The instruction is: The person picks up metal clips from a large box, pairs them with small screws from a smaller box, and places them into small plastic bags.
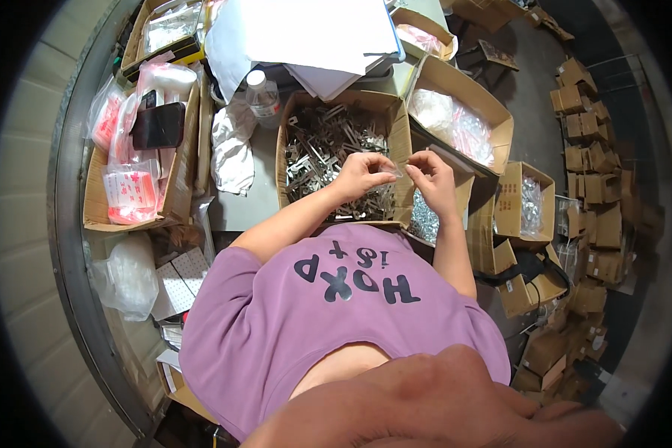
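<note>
Worktop (257,205): grey surface crowded with cartons, only a bare strip showing near its middle. Left edge: long shallow cardboard tray (179,187) holding red-printed zip bags (131,194) and a dark phone-like slab (158,125), laid flat, probably to keep the bags within reach. Far edge: stack of white paper sheets (306,33); beside it a clear plastic bottle (263,95), upright, and a crumpled white cloth (231,153). Centre: open carton of metal brackets (321,145), flaps folded out so the contents can be picked from above. Right edge: carton of filled clear bags (455,123), and below it a smaller carton of small bright screws (424,218); folded small boxes (586,134) heaped on the floor beyond. Left hand (362,173): raised above the bracket carton, forearm reaching up from the lower edge, fingers curled, thumb and forefinger pinching one edge of a small clear bag (397,171). Right hand (431,175): level with the left and near it, wrist bent, fingertips pinching the bag's opposite edge. The bag hangs stretched between both hands over the bracket carton's right wall, seemingly held taut to part its mouth; contents too small to tell.
</note>
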A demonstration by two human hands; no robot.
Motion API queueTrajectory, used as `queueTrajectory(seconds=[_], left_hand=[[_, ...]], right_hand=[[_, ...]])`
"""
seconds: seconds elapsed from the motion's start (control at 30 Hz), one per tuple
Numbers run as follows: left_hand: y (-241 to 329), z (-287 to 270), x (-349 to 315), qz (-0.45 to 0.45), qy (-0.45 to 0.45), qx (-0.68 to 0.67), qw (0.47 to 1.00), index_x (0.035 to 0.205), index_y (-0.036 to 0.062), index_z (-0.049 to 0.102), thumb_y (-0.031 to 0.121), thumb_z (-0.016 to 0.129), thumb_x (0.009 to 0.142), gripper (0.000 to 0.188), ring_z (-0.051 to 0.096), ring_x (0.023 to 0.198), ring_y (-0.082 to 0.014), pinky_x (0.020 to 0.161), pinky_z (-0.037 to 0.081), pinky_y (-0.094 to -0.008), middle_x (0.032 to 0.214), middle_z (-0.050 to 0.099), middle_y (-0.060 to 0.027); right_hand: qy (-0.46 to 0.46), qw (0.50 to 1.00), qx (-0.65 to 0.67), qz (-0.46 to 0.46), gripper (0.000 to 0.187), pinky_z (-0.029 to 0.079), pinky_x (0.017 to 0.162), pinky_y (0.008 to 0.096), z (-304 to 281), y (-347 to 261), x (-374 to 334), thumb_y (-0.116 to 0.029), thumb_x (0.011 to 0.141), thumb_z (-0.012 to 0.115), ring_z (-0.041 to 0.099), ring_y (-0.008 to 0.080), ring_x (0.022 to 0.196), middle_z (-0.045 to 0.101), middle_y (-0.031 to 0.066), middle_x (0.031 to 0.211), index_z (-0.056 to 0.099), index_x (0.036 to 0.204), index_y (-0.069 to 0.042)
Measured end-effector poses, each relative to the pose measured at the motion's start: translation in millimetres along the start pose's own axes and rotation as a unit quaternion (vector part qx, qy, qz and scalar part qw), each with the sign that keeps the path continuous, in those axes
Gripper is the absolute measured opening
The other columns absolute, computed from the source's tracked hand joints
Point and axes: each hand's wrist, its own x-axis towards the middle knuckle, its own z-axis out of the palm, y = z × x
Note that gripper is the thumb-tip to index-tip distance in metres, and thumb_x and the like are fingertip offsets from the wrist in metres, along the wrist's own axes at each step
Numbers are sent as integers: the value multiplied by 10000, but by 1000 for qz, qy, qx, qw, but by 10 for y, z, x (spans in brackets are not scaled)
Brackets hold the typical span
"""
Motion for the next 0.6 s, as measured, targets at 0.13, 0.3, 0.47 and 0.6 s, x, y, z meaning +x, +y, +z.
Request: queueTrajectory(seconds=[0.13, 0.3, 0.47, 0.6], left_hand=[[-117, -43, 56, 36, 19, 116, 992, 796, -3, 665, 111, 703, 727, 138, 597, 666, -139, 603, 465, -259, 734, 627, -78], [15, -79, 39, 72, 57, 263, 960, 764, 3, 657, 130, 726, 673, 171, 600, 662, -197, 604, 471, -281, 711, 606, -113], [10, -56, 38, 182, 72, 257, 946, 821, 15, 659, 116, 698, 674, 183, 602, 699, -223, 641, 489, -300, 780, 614, -106], [-6, -82, 40, 241, 59, 319, 915, 950, 39, 638, 89, 683, 627, 330, 591, 821, -255, 763, 476, -346, 848, 613, -97]], right_hand=[[-19, 999, -27, -40, 151, 431, 591, 236, -6, -147, -27, -103, 777, 627, 552, 116, 680, 627, 62, 801, 616, 885, 3], [-87, 986, -118, -74, 160, 465, 636, 302, 48, -307, -13, -122, 791, 604, 595, 234, 745, 622, 119, 832, 621, 899, -4], [-81, 974, -184, -107, 167, 450, 771, 357, 110, -222, 10, -137, 767, 618, 566, 289, 838, 622, 126, 880, 635, 892, -29], [-131, 952, -231, -155, 210, 416, 844, 374, 65, -169, 30, -146, 754, 627, 539, 295, 924, 603, 134, 1006, 636, 935, -40]])
